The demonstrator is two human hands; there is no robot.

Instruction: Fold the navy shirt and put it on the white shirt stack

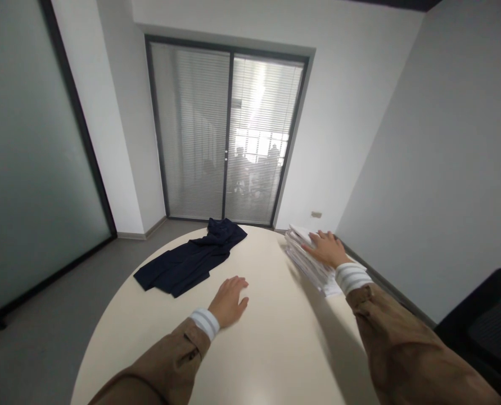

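My right hand [326, 248] lies with fingers spread on top of a white stack [309, 270] at the right side of the table. The stack has many thin layers and looks like papers or folded cloth; I cannot tell which. My left hand [229, 301] is over the middle of the table, palm down, thumb apart from the fingers, holding nothing. Beyond it to the left, a dark navy garment, perhaps trousers [191, 259], lies loosely spread with its far end bunched up.
The round cream table [258, 349] fills the lower middle. A black mesh-backed chair [482, 326] stands at the right. Behind the table are glass doors with blinds [191, 140], and a frosted glass panel [31, 157] is on the left.
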